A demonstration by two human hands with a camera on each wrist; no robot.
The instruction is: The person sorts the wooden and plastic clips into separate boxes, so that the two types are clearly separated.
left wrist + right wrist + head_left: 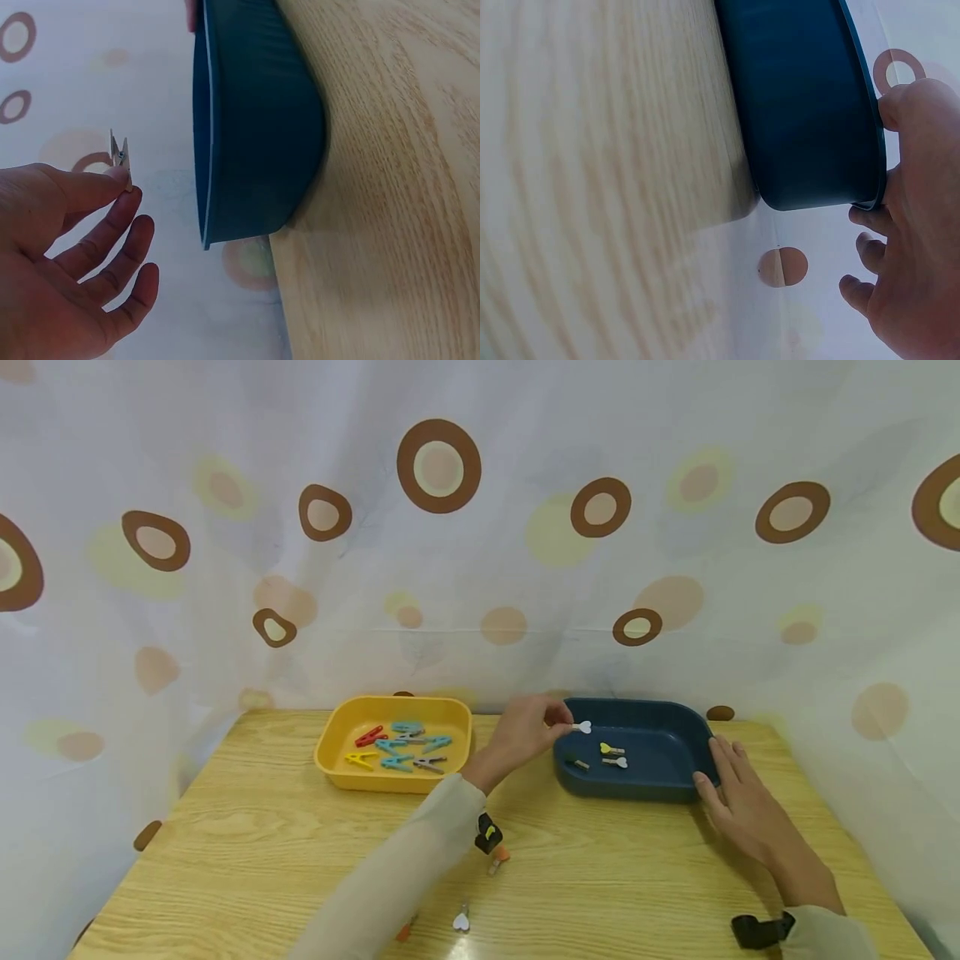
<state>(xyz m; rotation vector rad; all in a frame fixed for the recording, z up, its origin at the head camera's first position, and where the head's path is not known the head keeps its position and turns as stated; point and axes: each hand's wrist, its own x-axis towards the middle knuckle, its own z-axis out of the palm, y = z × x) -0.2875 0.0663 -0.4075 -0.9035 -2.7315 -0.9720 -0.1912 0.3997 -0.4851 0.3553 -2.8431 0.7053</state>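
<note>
My left hand pinches a small wooden clothespin with a white heart between thumb and fingertips, above the left end of a dark blue tray. In the left wrist view the clothespin points up from the fingertips, higher than the tray's rim. Inside the tray lie a yellow-heart clothespin, a white-heart clothespin and a dark green one. At the tray's right end, my right hand rests against the rim with its fingers extended; the right wrist view shows the thumb on that rim.
To the left stands a yellow tray holding several red, blue, grey and yellow plastic clothespins. Nearer on the wooden table lie an orange clothespin, a white-heart one and another orange one beside my left sleeve. A patterned curtain hangs behind.
</note>
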